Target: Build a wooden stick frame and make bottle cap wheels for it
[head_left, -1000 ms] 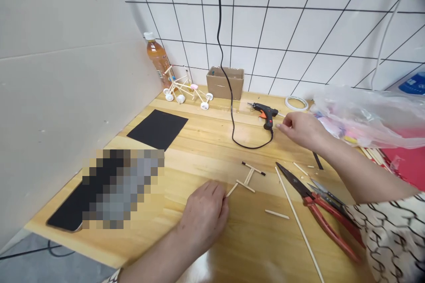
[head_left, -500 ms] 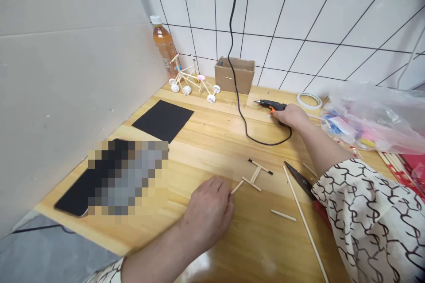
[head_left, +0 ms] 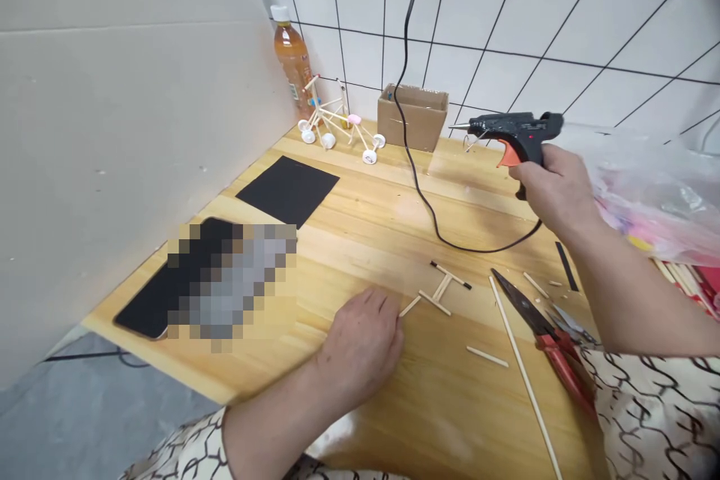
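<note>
My right hand (head_left: 562, 187) grips a black hot glue gun (head_left: 514, 131) by its handle, lifted above the table. Its orange trigger lies by my forefinger, and the metal nozzle points left. Low on the tabletop, my left hand (head_left: 360, 341) is closed, with its fingertips mostly hidden, at the near end of a short wooden stick (head_left: 410, 305). The stick's far end meets a small H-shaped stick frame (head_left: 442, 289), whose far bar has black tips. A loose short stick (head_left: 487, 357) and a long thin stick (head_left: 523, 371) lie to the right.
Red-handled scissors (head_left: 554, 349) lie right of the long stick. A black cord (head_left: 419, 191) loops across the table. Behind stand a wheeled stick model (head_left: 337, 120), a bottle (head_left: 292, 60) and a cardboard box (head_left: 413, 120). Black paper (head_left: 288, 191) and a dark phone-like slab (head_left: 169, 292) lie left.
My right hand has raised the hot glue gun off the table, up and to the right. My left hand stays by the short stick, and the view has shifted slightly.
</note>
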`<state>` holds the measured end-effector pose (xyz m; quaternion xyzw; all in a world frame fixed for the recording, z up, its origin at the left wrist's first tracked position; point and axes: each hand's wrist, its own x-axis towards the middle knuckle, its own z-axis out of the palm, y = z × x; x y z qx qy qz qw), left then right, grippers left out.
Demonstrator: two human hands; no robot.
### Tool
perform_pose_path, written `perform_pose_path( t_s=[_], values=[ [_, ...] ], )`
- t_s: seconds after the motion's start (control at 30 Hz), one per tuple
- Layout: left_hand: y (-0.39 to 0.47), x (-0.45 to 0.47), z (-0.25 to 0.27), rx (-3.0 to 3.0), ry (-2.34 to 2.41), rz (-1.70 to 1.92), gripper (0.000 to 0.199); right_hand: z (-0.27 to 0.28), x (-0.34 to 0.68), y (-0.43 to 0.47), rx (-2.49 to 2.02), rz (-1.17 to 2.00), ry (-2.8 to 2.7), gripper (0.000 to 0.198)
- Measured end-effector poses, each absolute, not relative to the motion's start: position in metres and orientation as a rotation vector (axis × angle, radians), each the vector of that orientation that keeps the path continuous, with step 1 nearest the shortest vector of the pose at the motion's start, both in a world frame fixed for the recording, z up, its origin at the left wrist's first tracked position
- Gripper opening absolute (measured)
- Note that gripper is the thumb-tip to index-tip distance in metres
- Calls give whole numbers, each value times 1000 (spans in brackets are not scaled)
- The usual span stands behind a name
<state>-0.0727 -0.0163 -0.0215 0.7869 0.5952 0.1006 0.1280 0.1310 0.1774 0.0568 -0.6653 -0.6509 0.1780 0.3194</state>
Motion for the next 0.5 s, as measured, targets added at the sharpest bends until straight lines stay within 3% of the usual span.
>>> perform_pose_path(
  t_s=[0.2,0.5],
  values=[
    [-16,-72,-18,2277,1740,253,15,79,142,119,-1430,796,-1690,22],
    [-15,-72,-19,2289,1764,228,14,58,156,54,-1593,1091,-1727,36]
  ],
)
